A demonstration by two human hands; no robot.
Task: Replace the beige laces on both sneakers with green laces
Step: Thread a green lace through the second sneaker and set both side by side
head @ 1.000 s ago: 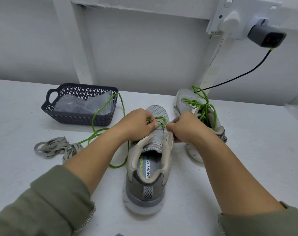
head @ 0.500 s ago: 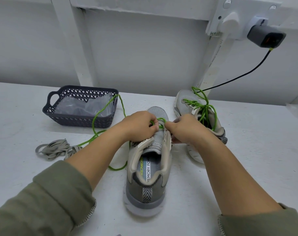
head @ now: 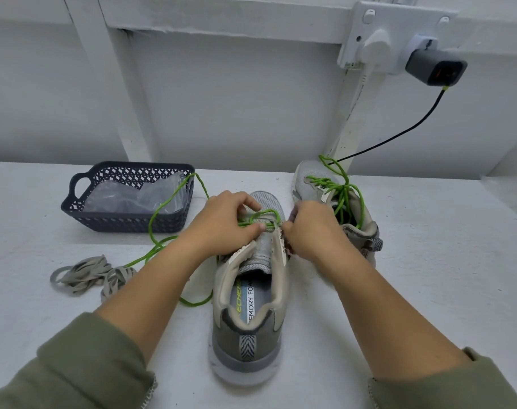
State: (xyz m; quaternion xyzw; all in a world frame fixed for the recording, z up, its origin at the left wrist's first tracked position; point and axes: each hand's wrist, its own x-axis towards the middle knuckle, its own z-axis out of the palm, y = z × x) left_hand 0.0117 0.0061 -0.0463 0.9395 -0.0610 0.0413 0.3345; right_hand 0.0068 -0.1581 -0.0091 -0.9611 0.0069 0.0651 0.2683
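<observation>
Green cord lace (head: pixel 261 215) crosses the toe-end eyelets of the grey-and-beige mesh sneaker (head: pixel 248 308), which stands mid-way along the white surface (head: pixel 428 290), heel toward the near edge. The left grip (head: pixel 225 222) pinches the lace over the tongue. The right grip (head: pixel 313 228) is curled against the right eyelet flap, and whether it grasps the lace tip or the flap itself cannot be told.

Only the lowest rows look threaded, so a skipped eyelet or uneven ends are the likely slips. The long free tail loops off to the left and rises at the right corner of the dark lattice plastic basket (head: pixel 124 222) near the far edge. A hard pull could snag it there, drag the basket, or draw the lace back out. The removed flat beige laces (head: pixel 83 273) lie heaped toward the left edge, close to the tail, and could tangle with it. The second grey sneaker (head: pixel 310 172), by the far edge, already carries green lacing.
</observation>
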